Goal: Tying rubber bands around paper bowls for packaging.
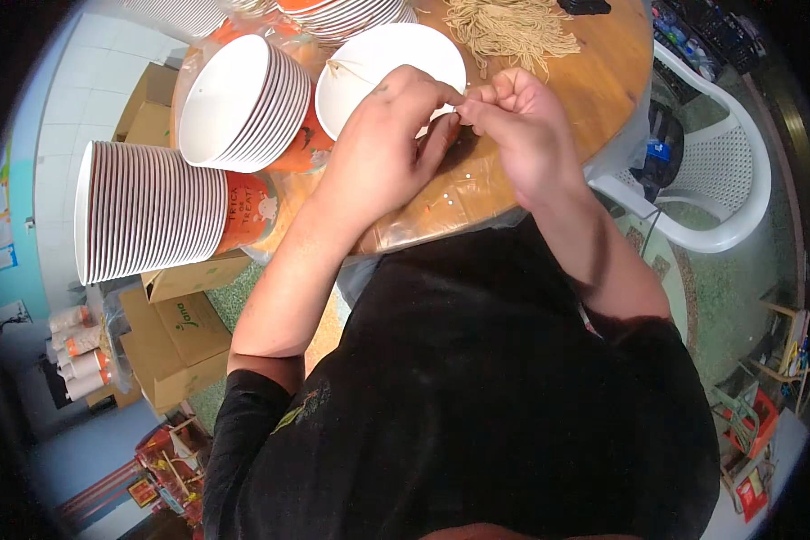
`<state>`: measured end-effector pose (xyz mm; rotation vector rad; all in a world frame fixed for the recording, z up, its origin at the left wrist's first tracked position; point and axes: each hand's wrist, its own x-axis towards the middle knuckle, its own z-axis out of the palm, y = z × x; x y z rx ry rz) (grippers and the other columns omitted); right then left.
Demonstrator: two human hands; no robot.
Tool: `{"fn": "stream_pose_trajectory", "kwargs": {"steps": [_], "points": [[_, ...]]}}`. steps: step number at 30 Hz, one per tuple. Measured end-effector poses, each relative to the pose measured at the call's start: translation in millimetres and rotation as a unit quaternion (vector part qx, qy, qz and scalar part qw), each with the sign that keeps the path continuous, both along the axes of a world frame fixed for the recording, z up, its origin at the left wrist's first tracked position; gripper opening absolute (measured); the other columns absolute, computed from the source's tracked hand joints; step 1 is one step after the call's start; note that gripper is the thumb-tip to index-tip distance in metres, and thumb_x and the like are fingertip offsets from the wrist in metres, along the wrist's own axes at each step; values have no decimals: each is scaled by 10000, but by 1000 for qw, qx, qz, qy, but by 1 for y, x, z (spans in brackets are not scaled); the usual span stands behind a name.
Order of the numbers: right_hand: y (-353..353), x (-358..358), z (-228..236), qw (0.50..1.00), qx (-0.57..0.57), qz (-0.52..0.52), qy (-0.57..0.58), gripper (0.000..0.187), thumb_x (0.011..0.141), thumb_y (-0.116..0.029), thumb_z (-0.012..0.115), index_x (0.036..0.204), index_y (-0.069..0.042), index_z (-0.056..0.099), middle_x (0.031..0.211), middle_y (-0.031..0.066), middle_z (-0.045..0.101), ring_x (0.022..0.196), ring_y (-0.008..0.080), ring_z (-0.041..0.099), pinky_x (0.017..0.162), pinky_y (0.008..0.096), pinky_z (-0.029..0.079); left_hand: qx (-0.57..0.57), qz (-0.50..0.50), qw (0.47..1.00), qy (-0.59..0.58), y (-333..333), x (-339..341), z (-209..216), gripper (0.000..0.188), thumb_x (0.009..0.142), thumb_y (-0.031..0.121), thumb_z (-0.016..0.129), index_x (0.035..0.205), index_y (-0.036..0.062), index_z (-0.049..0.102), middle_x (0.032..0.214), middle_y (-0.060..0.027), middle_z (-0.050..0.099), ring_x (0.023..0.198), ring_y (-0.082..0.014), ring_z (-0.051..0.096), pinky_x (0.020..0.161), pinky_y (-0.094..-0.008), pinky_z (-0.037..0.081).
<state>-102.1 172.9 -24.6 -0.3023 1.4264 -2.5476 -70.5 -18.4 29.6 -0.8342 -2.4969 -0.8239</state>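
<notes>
A white-lined paper bucket [396, 56] lies with its mouth turned up toward me, and a bit of orange outside shows under my hand. My left hand [394, 126] is closed at its near right rim, thumb below and fingers above. My right hand [524, 130] pinches close beside the left fingertips at that rim; whatever is in the pinch is too small to make out. Inside the bucket a thin beige cord [344, 68] shows. Beyond the hands lies a loose pile of beige cords [513, 34].
Nested orange paper buckets [243, 103] stand left of my hands, with another long stack [153, 211] jutting past the table edge. Small white bits dot the plastic-covered wooden table [594, 99]. A white plastic chair [720, 162] is at right; cardboard boxes [175, 342] sit lower left.
</notes>
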Motion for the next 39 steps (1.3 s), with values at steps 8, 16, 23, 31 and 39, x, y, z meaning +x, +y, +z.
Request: {"fn": "stream_pose_trajectory", "kwargs": {"steps": [8,16,23,31,39], "points": [[8,-1,-3,988,-56,65,-129,293,1006,-9,755,986,-152,500,1041,105,762,1017,205,740,943,356,556,-32,15,999,18,1,2,2,140,937,71,805,1069,33,779,982,-133,700,924,-365,726,793,-469,601],[17,-6,-20,965,-118,136,-189,191,1029,18,742,1194,-39,664,1128,101,770,1075,216,740,981,364,568,-106,-11,993,42,1,1,10,181,876,130,826,1006,24,757,922,-122,653,897,-362,711,757,-472,591],[17,-1,-4,983,-47,91,-151,428,991,45,755,1400,53,629,1242,143,749,1136,238,746,1057,372,587,-105,5,992,63,-1,1,5,121,941,125,805,1012,37,764,914,-106,659,858,-353,712,734,-463,596],[13,4,5,997,39,46,-44,496,967,64,768,1388,41,506,1202,151,723,1144,216,733,1021,320,592,-134,37,983,116,1,7,-2,203,871,129,836,1054,54,789,888,-80,640,818,-299,706,696,-433,589],[22,-7,4,985,117,46,122,357,981,87,751,1231,-21,521,1069,49,605,1002,136,697,900,262,568,-130,0,987,97,-1,6,3,198,853,137,837,1026,54,784,887,-88,648,832,-308,712,706,-438,589]]}}
